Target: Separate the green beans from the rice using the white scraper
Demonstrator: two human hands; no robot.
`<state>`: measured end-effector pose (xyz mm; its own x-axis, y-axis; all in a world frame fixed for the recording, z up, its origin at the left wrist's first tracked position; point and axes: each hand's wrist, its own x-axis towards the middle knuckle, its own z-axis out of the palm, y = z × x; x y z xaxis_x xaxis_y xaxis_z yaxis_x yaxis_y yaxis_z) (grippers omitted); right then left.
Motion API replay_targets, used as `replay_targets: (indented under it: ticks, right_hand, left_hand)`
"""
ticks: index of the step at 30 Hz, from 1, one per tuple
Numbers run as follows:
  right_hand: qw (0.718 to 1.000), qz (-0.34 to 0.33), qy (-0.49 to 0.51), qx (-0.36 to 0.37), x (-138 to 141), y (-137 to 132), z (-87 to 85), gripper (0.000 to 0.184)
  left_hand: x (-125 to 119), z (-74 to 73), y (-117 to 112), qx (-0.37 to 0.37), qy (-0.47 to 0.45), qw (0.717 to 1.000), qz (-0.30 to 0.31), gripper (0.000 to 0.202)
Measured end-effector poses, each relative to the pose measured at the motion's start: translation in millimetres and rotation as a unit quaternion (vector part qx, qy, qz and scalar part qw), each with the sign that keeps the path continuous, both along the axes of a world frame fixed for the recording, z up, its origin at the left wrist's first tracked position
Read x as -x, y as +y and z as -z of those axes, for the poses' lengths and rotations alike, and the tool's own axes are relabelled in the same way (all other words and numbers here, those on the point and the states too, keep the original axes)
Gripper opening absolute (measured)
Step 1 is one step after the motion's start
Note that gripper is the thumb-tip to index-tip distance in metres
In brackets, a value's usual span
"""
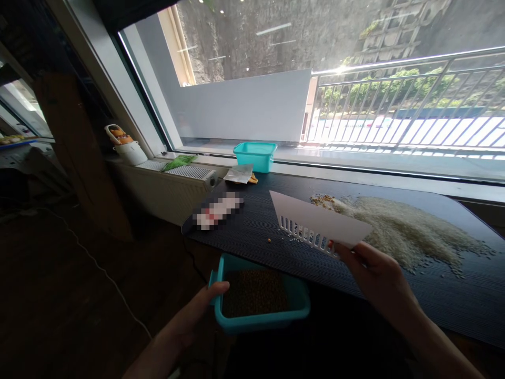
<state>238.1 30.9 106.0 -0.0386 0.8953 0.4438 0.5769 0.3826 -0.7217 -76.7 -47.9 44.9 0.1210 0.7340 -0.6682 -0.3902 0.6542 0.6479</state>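
My left hand [195,310] grips the left end of a teal plastic tub [264,322], its thumb over the rim. The tub is just below the table's front edge, with many small brownish grains [256,292] inside. In my right hand [379,268] is a thin white slotted scraper [315,215], pinched at its right end. It is tilted over the table, slots along its lower edge. Right of it spreads a heap of white rice [410,226], with yellowish kernels [322,200] at its far left edge. A single kernel [269,240] and scattered rice lie near the slots.
The dark table [252,231] stands against a window. At its back are another teal tub [255,157] and a paper packet [239,173]. A pixelated item [218,210] lies on the left. Beyond are a radiator [173,184], a green cloth [179,162] and a white pot [130,151].
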Motion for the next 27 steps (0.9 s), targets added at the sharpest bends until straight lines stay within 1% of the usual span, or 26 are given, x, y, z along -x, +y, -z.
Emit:
replay_targets:
  ticks: [2,4,8,10,12,13,14,16,18,20,21,24,27]
  right_hand:
    - [1.0,-0.019,0.0,0.002,6,-2,-0.1,0.022]
    - [0.999,-0.054,-0.003,-0.006,18,-3,3.5,0.022]
    - [0.989,-0.151,-0.002,-0.003,48,-10,12.6,0.024]
    - [0.98,-0.2,-0.003,0.017,57,-15,11.4,0.026]
    - [0.973,-0.226,-0.013,0.032,56,-20,6.4,0.027]
    - [0.975,-0.22,-0.02,0.032,51,-22,3.5,0.027]
    - [0.98,-0.197,-0.026,0.026,44,-22,0.9,0.027]
    - [0.993,-0.11,-0.029,0.0,24,-20,-2.5,0.025]
    - [0.999,-0.01,-0.021,-0.024,3,-15,-3.4,0.023]
    - [0.998,0.059,-0.02,-0.03,-14,-9,-2.9,0.023]
    - [0.996,0.08,-0.02,-0.03,-20,-6,-2.5,0.024]
    - [0.995,0.096,-0.026,-0.025,-26,-3,-0.8,0.024]
    - [0.996,0.082,-0.036,-0.025,-25,-3,1.0,0.024]
  left_hand:
    - [-1,-0.3,0,0.001,-0.003,1.0,0.0,0.062]
    - [-2,-0.8,0,0.003,0.002,1.0,-0.003,0.06]
    - [-2,-4.2,-1,0.009,0.015,1.0,-0.007,0.059]
    - [1,-6.9,-2,0.008,0.011,1.0,-0.006,0.059]
    - [5,-8.9,-4,-0.001,0.005,1.0,-0.009,0.06]
    - [7,-9.3,-5,-0.008,0.005,1.0,-0.014,0.06]
    - [8,-9.2,-6,-0.013,0.009,1.0,-0.018,0.061]
    - [8,-7.4,-8,-0.015,0.025,0.999,-0.02,0.063]
    - [4,-4.5,-9,-0.011,0.02,1.0,-0.017,0.064]
    - [-4,-1.7,-9,0.0,-0.007,1.0,-0.013,0.065]
    - [-8,-0.8,-8,0.005,-0.019,1.0,-0.012,0.065]
    - [-20,-0.1,-7,0.011,-0.027,1.0,-0.006,0.064]
    - [-27,-1.1,-5,0.003,-0.044,0.999,0.009,0.063]
